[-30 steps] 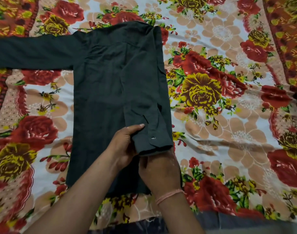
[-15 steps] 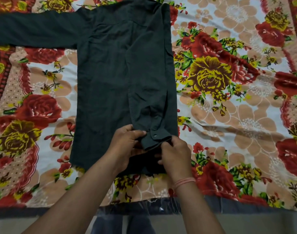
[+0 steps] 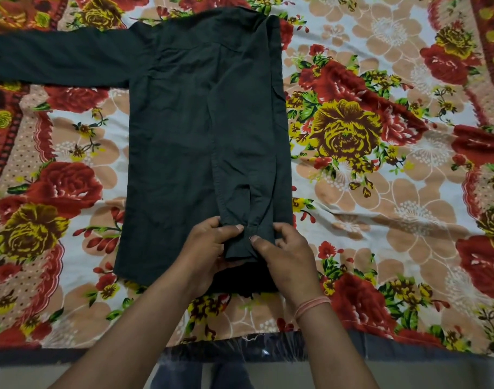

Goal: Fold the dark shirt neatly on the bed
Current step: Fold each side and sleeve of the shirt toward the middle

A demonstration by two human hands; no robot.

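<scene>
Head view, the only one I have, looks straight down on the bed point(image 3: 380, 220) with its loud floral sheet, and the dark shirt point(image 3: 178, 153) lies flat across the middle of the frame, collar toward the top edge and hem toward the bottom. One sleeve point(image 3: 58, 60) runs out unfolded to the upper left of the frame. The other side is already turned in, and its sleeve point(image 3: 243, 164) lies down the right part of the body, ending in the cuff point(image 3: 247, 242) at lower centre.

Both hands meet at that cuff. My left hand point(image 3: 209, 248) has its fingers closed over the cuff's left edge, thumb on top, pinching cloth. My right hand point(image 3: 290, 254) grips the cuff's right edge the same way, fingers curled under the fabric; a pale wristband point(image 3: 310, 304) sits on that wrist. So both hands are clamped on the cuff, close together, thumbs nearly touching.

As I judge it, the step in hand is setting this sleeve straight along the folded side. The risk is in the pull: if I tug the cuff toward the bottom of the frame too hard, the turned-in side could slide and open out, and the long right edge would go crooked. The cuff already looks a little bunched near its slit, so pressing it down as it is would set a crease. The sheet beneath is wrinkled at right and could drag along.
</scene>
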